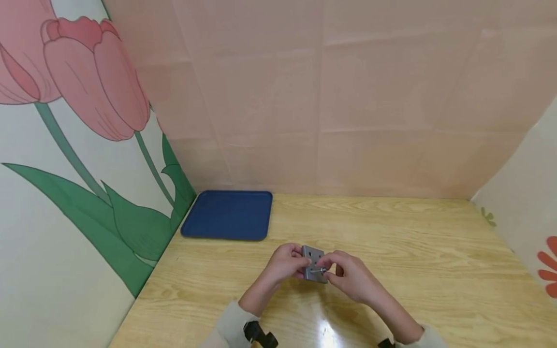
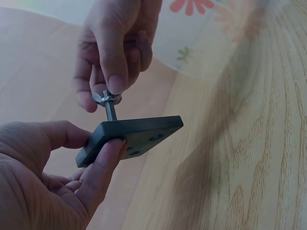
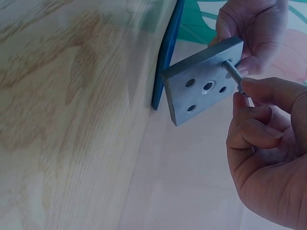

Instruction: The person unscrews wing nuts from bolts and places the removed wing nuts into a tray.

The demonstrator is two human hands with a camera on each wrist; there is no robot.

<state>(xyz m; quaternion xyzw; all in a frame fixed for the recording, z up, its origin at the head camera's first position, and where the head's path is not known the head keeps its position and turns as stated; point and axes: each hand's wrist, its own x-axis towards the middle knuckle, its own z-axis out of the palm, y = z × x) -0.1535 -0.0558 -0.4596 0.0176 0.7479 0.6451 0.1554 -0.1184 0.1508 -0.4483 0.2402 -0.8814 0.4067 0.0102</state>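
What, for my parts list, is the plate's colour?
Grey plate, best seen in the right wrist view.

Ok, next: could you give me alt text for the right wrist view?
A person's right grip pinches the outer end of a threaded bolt standing in a corner hole of a flat grey plate, held by the left grip. Beyond are a wood-grain table and a blue tray's edge.

Head view forward and down over table point(image 1: 435, 251), wrist views close from opposite sides, sharing grey plate point(image 3: 200, 92)

0 readable texts, labels, brands, numbers or signs in any of the 3 views
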